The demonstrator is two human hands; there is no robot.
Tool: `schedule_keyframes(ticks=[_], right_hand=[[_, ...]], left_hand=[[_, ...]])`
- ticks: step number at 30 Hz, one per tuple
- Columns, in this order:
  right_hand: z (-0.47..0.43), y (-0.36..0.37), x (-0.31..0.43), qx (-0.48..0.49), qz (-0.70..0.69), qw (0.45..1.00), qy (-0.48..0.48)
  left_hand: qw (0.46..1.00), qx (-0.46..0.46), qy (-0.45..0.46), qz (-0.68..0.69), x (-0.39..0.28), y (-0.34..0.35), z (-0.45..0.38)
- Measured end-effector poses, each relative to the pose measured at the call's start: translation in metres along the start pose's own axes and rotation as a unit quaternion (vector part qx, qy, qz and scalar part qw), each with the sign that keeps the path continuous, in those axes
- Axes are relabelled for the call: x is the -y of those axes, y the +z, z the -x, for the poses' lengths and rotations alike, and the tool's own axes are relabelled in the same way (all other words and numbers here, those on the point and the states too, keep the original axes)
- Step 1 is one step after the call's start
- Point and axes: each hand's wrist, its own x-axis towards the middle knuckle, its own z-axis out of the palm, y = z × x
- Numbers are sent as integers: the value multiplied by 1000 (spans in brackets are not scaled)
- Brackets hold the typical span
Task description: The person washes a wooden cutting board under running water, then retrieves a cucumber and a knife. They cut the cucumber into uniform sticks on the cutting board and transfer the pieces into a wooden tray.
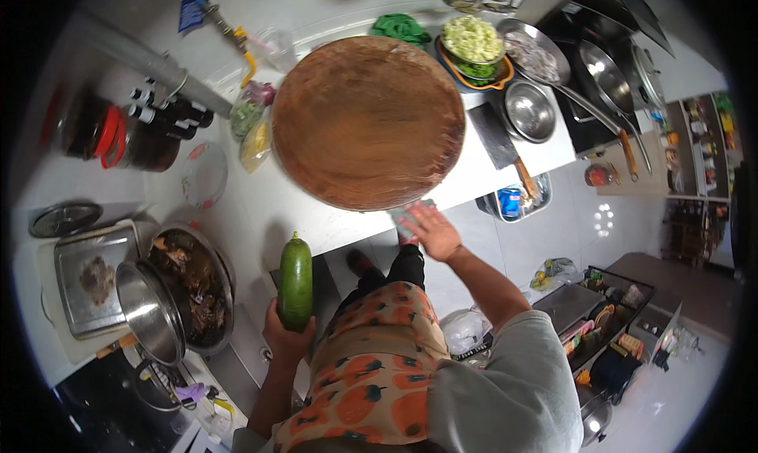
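Note:
My left hand (288, 332) grips the lower end of a smooth green gourd (295, 284), held upright with its stem end towards the counter. My right hand (435, 231) has its fingers extended over a grey-green cloth (401, 221), holding it at the front edge of the white counter (349, 227). Just beyond the cloth lies a large round wooden chopping board (367, 121), its brown surface bare and its rim worn. A cleaver (497, 139) rests to the board's right, its wooden handle jutting past the counter edge.
Right of the board stand a bowl of chopped pale-green vegetable (472, 40), metal bowls (530, 111) and a frying pan (536, 53). Bagged vegetables (251, 121) touch the left side. A basin of dark food in liquid (201, 293) is farther left. A bin (533, 201) stands below the cleaver handle.

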Motion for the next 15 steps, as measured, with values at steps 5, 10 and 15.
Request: schedule_keyframes(ticks=[5,10,15], right_hand=[[57,-31,-104,-90,95,975,182],[94,-38,-141,-243,102,904,337],[159,-68,-122,-348,24,746,568]], left_hand=[[999,-1,48,22,-16,16,-18],[997,-5,82,14,-44,31,-50],[993,-14,115,-2,-95,49,-120]])
